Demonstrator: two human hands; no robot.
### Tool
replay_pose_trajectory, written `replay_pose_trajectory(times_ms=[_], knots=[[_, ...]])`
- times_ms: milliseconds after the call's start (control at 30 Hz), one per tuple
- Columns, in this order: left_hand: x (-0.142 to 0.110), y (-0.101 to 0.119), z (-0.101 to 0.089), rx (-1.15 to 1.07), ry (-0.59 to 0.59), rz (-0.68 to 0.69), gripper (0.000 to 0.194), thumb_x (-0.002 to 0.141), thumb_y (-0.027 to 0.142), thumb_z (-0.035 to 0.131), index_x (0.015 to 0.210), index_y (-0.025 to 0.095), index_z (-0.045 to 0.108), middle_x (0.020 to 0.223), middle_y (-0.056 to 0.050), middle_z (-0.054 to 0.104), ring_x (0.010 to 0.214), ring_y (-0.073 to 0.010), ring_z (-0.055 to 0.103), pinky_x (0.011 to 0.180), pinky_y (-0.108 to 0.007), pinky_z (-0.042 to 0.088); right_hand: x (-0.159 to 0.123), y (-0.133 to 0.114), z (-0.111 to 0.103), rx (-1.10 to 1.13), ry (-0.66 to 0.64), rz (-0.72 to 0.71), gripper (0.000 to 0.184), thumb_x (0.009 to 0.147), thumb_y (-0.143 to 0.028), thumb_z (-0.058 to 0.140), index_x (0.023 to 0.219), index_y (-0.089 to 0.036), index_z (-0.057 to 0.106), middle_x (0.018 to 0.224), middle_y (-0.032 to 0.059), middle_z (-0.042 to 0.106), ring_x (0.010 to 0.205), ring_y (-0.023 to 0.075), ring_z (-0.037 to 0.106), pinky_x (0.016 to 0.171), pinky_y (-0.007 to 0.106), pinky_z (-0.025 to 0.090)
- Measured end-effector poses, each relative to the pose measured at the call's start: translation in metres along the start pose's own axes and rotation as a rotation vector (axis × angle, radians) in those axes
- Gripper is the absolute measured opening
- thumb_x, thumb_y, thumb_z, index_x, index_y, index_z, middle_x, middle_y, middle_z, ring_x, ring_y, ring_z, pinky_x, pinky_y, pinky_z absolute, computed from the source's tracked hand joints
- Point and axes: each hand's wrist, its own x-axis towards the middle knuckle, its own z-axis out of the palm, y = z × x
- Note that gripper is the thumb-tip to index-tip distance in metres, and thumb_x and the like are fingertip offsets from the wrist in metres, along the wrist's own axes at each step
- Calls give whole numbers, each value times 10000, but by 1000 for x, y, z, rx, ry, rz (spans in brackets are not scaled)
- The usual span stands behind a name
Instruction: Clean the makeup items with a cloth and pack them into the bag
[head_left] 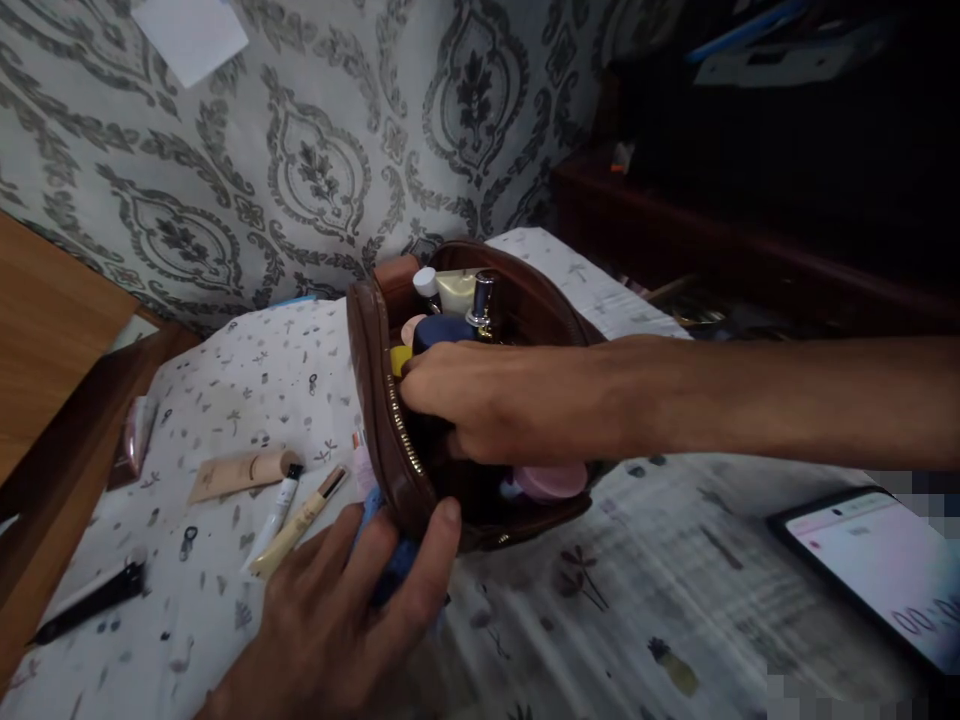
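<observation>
A brown zippered toiletry bag (367, 350) lies wide open on the patterned cloth. My right hand (495, 400) reaches into it with the fingers curled, and what they hold, if anything, is hidden. In the bag around it are a silver-capped bottle (484, 300), a pale tube (454, 290), a white-capped bottle (425, 282), a dark blue item (450, 330), a yellow item (400, 360) and a pink round container (553, 481). My left hand (337, 600) grips the bag's near left edge, thumb at the rim, with something blue (397, 570) beside the fingers.
Left of the bag lie a beige tube (240, 473), a white slim tube (281, 505), a gold slim tube (304, 520), a black tube (90, 600) and a pinkish item (135, 440). A phone (877, 570) rests at right. Behind stands a patterned wall (315, 160).
</observation>
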Motion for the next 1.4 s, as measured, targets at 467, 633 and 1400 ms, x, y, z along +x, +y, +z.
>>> replay_pose_trajectory(times_ms=[467, 633, 1400], knots=[[0, 2, 0, -1, -14, 8, 582, 1001, 197, 353, 1576, 179, 266, 1127, -125, 586, 979, -229, 605, 662, -275, 544, 18, -21, -26, -166, -479, 39, 204, 791, -9, 527, 919, -133, 625, 830, 25, 655, 678, 137, 599, 567, 246, 425], [-2, 3, 1, -8, -15, 1, 565, 1008, 208, 324, 1571, 186, 282, 1118, -124, 581, 982, -227, 602, 665, -265, 538, 14, -12, -20, -111, -437, -5, 207, 787, -28, 540, 945, -151, 596, 922, 32, 639, 804, 157, 609, 651, 257, 473], [4, 2, 2, -27, 8, 21, 622, 970, 131, 350, 1580, 121, 231, 1077, -150, 575, 938, -240, 607, 644, -283, 558, 17, -31, -39, -145, -491, -3, 310, 844, -3, 553, 572, -153, 543, 583, -83, 634, 765, 104, 639, 698, 250, 454]])
